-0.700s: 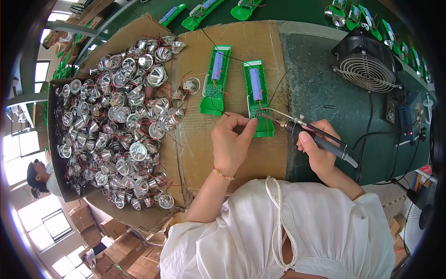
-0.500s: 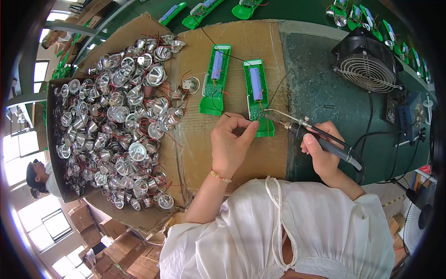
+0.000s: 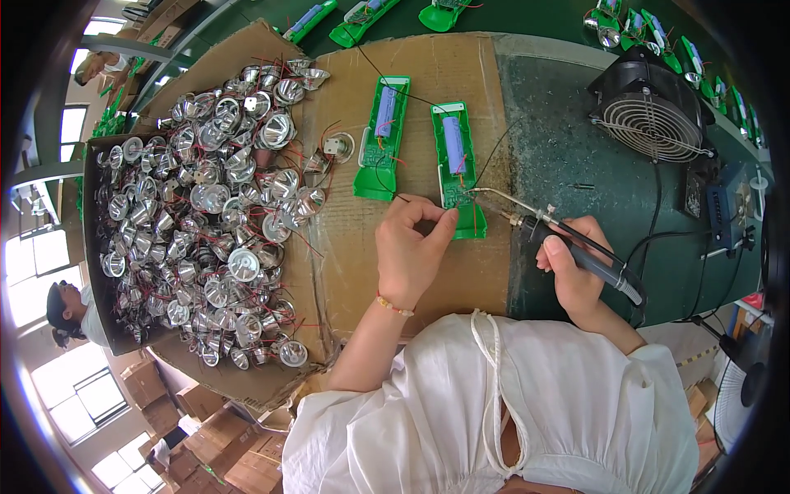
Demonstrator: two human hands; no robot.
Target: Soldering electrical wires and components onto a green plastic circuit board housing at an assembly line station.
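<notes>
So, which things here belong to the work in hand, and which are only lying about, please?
In use:
soldering iron, in right hand
green casing it points at
left hand, beside that casing

Apparently aside, untouched:
silver reflectors
black fan
cardboard boxes

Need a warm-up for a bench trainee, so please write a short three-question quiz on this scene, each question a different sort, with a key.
1. Open question: Which hand holds the soldering iron?
2. True or false: The black fan stands to the right of the pile of silver reflectors.
3. Fill in the missing word: The green casing nearest the fingertips of the left hand lies on brown ____.

Key:
1. The right hand.
2. True.
3. Cardboard.
</notes>
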